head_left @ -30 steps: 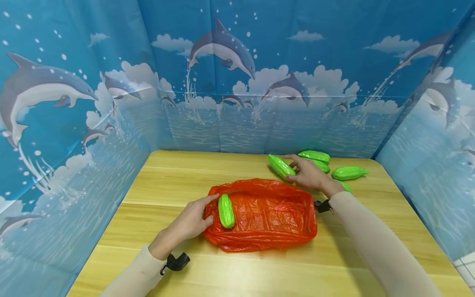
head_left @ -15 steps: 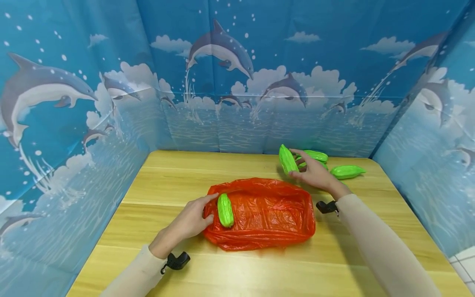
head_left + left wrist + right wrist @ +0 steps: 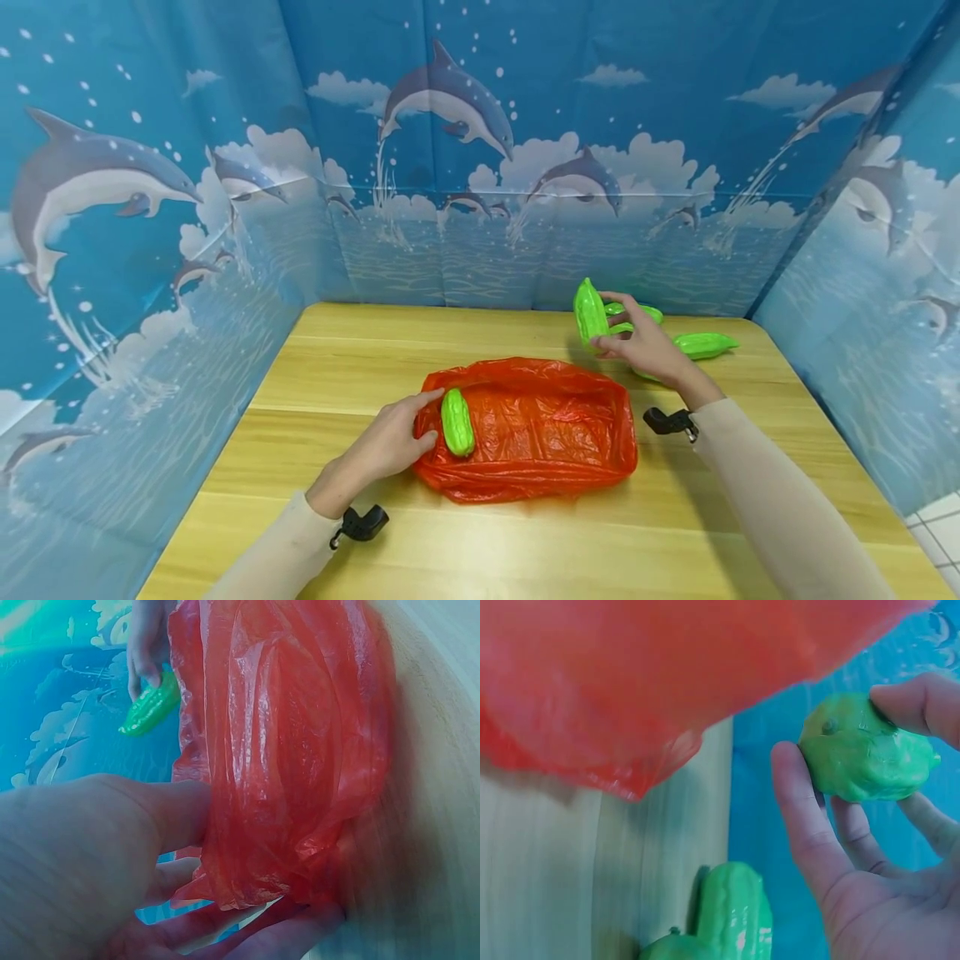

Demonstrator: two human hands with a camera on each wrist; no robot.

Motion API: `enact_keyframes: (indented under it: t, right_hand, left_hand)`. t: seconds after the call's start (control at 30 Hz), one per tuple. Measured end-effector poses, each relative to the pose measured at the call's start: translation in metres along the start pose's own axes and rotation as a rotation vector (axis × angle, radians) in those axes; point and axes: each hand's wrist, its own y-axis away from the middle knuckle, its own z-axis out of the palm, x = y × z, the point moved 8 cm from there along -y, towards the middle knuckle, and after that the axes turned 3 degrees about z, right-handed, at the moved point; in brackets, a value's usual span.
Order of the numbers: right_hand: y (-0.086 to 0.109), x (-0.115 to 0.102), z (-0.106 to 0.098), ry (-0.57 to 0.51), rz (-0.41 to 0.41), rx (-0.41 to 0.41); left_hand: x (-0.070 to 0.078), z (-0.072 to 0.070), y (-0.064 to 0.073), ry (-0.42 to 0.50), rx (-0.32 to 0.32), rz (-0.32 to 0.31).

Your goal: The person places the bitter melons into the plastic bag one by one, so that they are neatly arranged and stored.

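Observation:
My right hand (image 3: 654, 348) holds a glossy green bitter melon (image 3: 588, 310) by thumb and fingers, raised behind the bag with its pointed end up. In the right wrist view the thumb and fingertips surround this bitter melon (image 3: 862, 754) and its blunt stem end shows. A red plastic bag (image 3: 551, 479) lies wide-mouthed at the middle of the table. One bitter melon (image 3: 457, 423) lies inside at its left end. My left hand (image 3: 386, 437) grips the left end of the bag. In the left wrist view the bag's film (image 3: 277, 750) comes between thumb and fingers.
Several more bitter melons lie at the back right of the wooden table (image 3: 300, 400), among them one with a pointed tip (image 3: 707, 345); my right hand partly hides others. Blue dolphin-print curtains (image 3: 480, 250) enclose the back and both sides.
My right hand has moved rightward and slightly up with its bitter melon, which has turned from slanting to nearly upright. The left hand keeps its place on the bag.

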Motion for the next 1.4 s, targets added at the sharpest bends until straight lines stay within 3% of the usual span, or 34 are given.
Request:
enact_keyframes:
  t: [0.23,0.53,1.4]
  right_hand:
    - [0.013,-0.017,-0.004,-0.166,0.051,0.015]
    - [0.028,-0.035,0.003,-0.275,0.101,-0.002]
    - [0.047,-0.051,0.036,-0.204,0.168,-0.064]
  left_hand:
    - [-0.001,0.001,-0.001,-0.001,-0.005,-0.01]
    - [-0.002,0.0,0.0,0.008,-0.005,-0.023]
    - [0.002,0.0,0.0,0.02,0.012,0.017]
